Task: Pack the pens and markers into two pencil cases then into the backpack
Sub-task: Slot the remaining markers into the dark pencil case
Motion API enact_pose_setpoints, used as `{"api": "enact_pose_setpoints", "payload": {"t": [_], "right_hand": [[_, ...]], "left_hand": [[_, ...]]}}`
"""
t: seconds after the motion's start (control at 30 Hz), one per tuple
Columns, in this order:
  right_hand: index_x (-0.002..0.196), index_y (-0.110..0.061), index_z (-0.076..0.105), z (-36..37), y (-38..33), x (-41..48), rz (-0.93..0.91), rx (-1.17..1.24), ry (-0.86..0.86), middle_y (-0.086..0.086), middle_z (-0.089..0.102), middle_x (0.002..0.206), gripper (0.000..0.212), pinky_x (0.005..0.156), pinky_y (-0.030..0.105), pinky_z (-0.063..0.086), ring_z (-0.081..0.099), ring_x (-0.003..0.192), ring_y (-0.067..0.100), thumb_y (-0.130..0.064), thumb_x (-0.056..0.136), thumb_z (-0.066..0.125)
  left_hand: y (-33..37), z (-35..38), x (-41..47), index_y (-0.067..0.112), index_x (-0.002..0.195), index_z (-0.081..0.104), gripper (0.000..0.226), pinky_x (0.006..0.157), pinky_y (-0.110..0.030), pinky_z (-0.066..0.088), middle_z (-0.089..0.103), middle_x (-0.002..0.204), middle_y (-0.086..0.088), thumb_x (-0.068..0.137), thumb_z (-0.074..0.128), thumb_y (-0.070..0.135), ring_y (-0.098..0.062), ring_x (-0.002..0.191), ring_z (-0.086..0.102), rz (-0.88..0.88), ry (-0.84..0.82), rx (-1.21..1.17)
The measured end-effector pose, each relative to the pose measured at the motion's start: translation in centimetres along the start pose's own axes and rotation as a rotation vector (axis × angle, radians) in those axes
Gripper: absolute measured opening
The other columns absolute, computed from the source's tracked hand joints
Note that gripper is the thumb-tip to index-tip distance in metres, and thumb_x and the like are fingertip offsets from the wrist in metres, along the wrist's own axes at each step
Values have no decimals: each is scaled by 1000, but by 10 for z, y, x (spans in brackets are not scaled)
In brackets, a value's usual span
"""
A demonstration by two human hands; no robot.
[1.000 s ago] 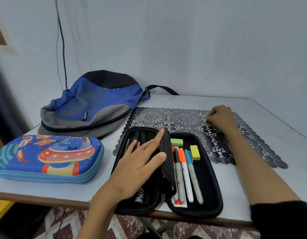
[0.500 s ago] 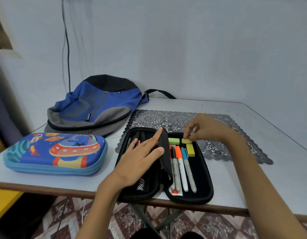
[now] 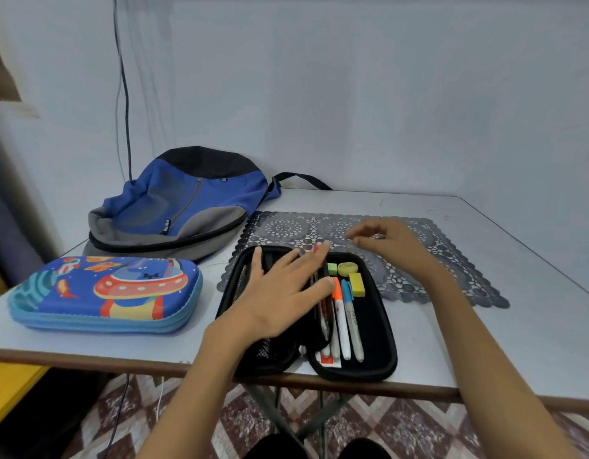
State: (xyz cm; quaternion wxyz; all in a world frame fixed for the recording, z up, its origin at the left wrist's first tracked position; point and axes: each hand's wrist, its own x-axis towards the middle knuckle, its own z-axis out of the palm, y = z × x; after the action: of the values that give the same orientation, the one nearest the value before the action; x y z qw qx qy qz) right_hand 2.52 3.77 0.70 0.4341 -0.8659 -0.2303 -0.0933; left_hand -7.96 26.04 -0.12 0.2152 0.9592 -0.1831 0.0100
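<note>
- Now the left hand (image 3: 280, 293) lies flat, fingers spread, on the inner flap of the open black case (image 3: 376, 326).
- Markers (image 3: 344, 323) lie in the case's right half, just beside that hand's thumb.
- The right hand (image 3: 386, 240) hovers blurred over the mat (image 3: 435, 260) just beyond the case, fingers loose, holding nothing.
- The blue case (image 3: 104, 289) sits closed at left, in front of the backpack (image 3: 174, 207).

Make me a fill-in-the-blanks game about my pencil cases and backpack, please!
1. The left hand rests on the open pencil case, which is ____.
2. The closed pencil case with the spaceship lies to the ____ of it.
3. The marker beside the blue-capped marker has an ____ cap.
4. The backpack lies on the ____.
Missing words: black, left, orange, table.
</note>
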Motion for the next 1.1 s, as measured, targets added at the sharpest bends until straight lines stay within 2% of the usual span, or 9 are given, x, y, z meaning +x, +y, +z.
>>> {"api": "enact_pose_setpoints", "payload": {"t": [0.1, 0.2, 0.3, 0.4, 0.53, 0.63, 0.73, 0.93, 1.1], "right_hand": [[96, -14, 74, 0, 4, 0, 3, 18, 59, -5, 72, 92, 12, 70, 3, 43, 63, 82, -5, -12, 90, 64], [96, -13, 74, 3, 8, 0, 44, -41, 11, 0, 73, 91, 14, 74, 16, 48, 66, 85, 9, -22, 92, 64], [91, -15, 73, 7, 12, -1, 44, -101, -49, -15, 66, 69, 17, 60, 11, 40, 55, 61, -3, -28, 93, 62], [92, -18, 72, 10, 12, 0, 38, -130, -78, -17, 63, 71, 15, 57, 7, 37, 53, 61, -9, -28, 94, 61], [101, -18, 70, 14, 14, 2, 82, -106, -126, -4, 67, 84, 13, 59, 14, 44, 59, 73, 7, -18, 96, 58], [104, -20, 70, 20, 17, 4, 130, -123, -131, -3, 67, 93, 18, 69, 20, 44, 60, 84, 9, -13, 95, 56], [107, -18, 70, 24, 17, 7, 151, -140, -122, -4, 65, 94, 20, 68, 18, 41, 57, 83, 6, -11, 96, 55], [106, -14, 71, 26, 13, 4, 163, -119, -127, -12, 63, 88, 20, 79, 27, 47, 58, 85, 9, -13, 97, 54], [72, -5, 55, 24, 16, 4, 163, -133, -138, 5, 46, 62, 41, 60, 28, 33, 43, 61, 16, -35, 99, 49]], "left_hand": [[25, 8, 11, 40, 155, -2, 62, 111, -58, -26, 3, 164, 14, 99, 17, 62, -9, 151, -3, -3, -58, 215], [43, 25, 18, 33, 157, 6, 70, 109, -65, -23, 4, 165, 6, 95, 12, 67, -17, 152, -1, -19, -73, 389], [50, 41, 18, 31, 157, 9, 79, 108, -67, -22, 4, 166, 2, 87, 6, 68, -20, 152, -1, -33, -37, 443], [48, 39, 12, 36, 156, 4, 74, 110, -64, -22, -4, 166, 3, 93, 8, 72, -16, 152, -6, -36, -28, 323], [16, 11, 1, 42, 154, 4, 67, 120, -51, -13, -10, 163, 12, 94, 15, 70, -9, 150, -11, -120, 149, 101], [-26, -13, -12, 31, 155, 19, 64, 122, -41, 10, 9, 165, 0, 96, 25, 56, -16, 152, 8, -268, 256, 23], [-45, -24, -27, 21, 150, 34, 49, 106, -30, 30, 40, 154, -8, 102, 40, 30, -25, 140, 36, -363, 250, -140], [-49, -15, -21, 23, 155, 23, 58, 110, -30, 29, 37, 155, -12, 101, 44, 22, -28, 141, 35, -367, 121, -126], [-53, -6, -13, 19, 145, 44, 61, 110, -31, 33, 49, 146, -11, 90, 39, -7, -28, 134, 43, -410, 241, -300]]}}
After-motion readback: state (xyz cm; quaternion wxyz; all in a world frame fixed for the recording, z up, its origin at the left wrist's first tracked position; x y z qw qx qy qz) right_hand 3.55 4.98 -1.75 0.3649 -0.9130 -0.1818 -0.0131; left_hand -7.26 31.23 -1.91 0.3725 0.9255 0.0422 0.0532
